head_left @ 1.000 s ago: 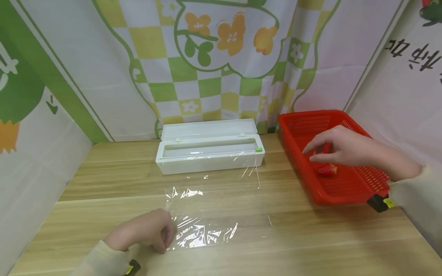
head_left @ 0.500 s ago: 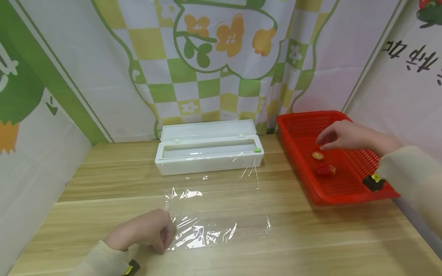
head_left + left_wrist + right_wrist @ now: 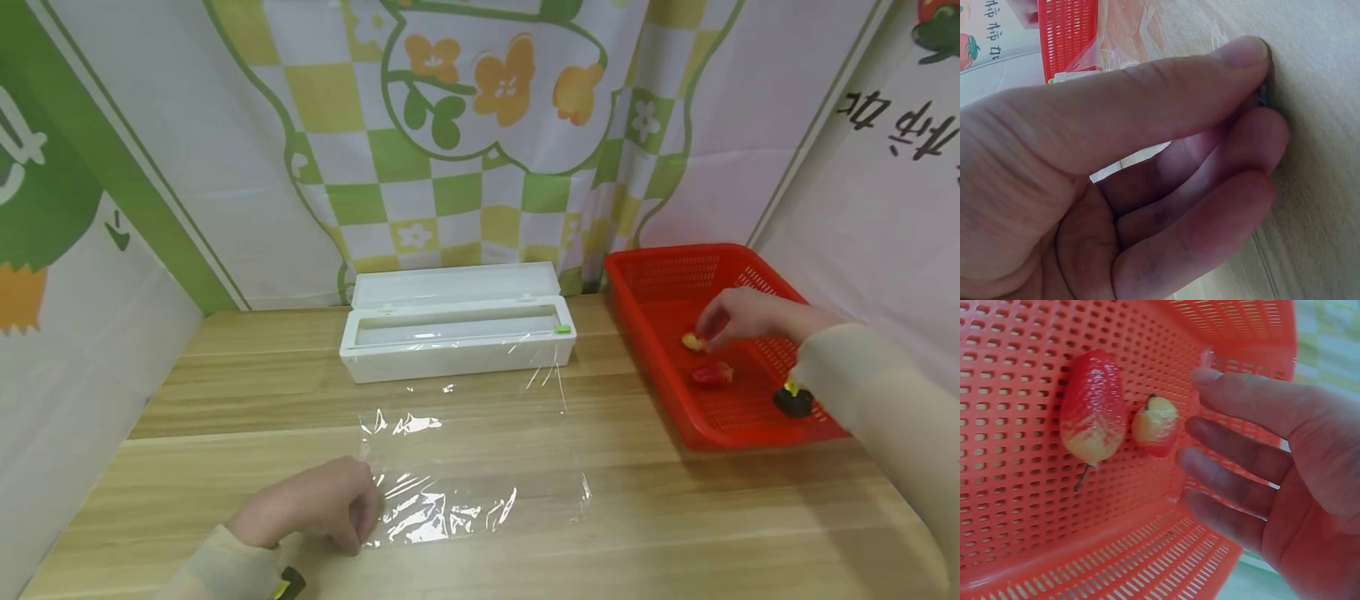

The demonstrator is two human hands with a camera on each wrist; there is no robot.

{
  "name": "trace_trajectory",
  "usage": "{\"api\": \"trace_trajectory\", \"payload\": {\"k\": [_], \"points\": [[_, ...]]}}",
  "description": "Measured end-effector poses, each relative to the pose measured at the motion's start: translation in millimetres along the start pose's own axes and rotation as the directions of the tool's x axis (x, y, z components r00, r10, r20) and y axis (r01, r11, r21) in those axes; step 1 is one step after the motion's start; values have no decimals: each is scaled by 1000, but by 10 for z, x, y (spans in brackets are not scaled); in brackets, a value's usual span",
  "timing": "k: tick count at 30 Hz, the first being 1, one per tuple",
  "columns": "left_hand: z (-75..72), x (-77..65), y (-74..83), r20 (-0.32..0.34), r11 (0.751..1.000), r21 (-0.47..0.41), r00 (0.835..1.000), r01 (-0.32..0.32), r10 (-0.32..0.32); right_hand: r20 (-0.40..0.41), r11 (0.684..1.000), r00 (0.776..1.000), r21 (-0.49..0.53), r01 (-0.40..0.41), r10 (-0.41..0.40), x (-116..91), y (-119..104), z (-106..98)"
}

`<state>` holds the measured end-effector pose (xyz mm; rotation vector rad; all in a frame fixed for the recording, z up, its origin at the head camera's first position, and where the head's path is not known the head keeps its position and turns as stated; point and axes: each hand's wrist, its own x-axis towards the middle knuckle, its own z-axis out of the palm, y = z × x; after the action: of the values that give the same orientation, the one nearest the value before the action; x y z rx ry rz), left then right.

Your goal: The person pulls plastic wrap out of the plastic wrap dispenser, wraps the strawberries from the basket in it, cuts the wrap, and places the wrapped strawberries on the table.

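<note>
On the table a sheet of clear cling film (image 3: 465,467) stretches from a white wrap dispenser (image 3: 457,358) toward the near side. My left hand (image 3: 322,504) rests at the sheet's near left corner, thumb and fingers pinching its edge; the left wrist view shows the fingertips (image 3: 1244,53) meeting there. My right hand (image 3: 750,318) is down in a red plastic basket (image 3: 693,421), fingers parted. Close to its fingertips lies a small round yellow-and-red fruit (image 3: 1155,427), apparently untouched. Beside that is a longer red fruit (image 3: 1093,403) with a yellow end and dark stem.
The dispenser's white lid (image 3: 453,283) stands open at the back, and a green slider (image 3: 562,329) sits at its right end. Printed curtains (image 3: 465,200) enclose the wooden table (image 3: 247,392) at the back and sides. The basket stands at the right.
My right hand first shifts back and right, uncovering the small fruit, then lowers toward it. My left hand stays on the film's corner.
</note>
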<state>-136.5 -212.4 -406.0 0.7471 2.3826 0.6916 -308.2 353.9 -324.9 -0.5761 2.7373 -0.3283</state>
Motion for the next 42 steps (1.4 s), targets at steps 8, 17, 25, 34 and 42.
{"api": "trace_trajectory", "payload": {"k": [8, 17, 25, 34, 42], "points": [[13, -7, -14, -1, 1000, -15, 1000, 2, -2, 101, 996, 992, 38, -81, 77, 19, 10, 100], [7, -7, -5, -1, 1000, -15, 1000, 1, -1, 166, 985, 977, 85, -148, 132, -11, -7, 137], [11, -11, -13, -2, 1000, -26, 1000, 8, -8, 217, 979, 963, 92, -183, 160, 10, -15, 181], [21, -14, -24, -4, 999, -38, 1000, 13, -13, 254, 978, 953, 84, -189, 163, 89, 15, 234], [17, -11, -24, -3, 1000, -22, 1000, 9, -9, 271, 986, 952, 50, -162, 143, 102, 43, 242]]}}
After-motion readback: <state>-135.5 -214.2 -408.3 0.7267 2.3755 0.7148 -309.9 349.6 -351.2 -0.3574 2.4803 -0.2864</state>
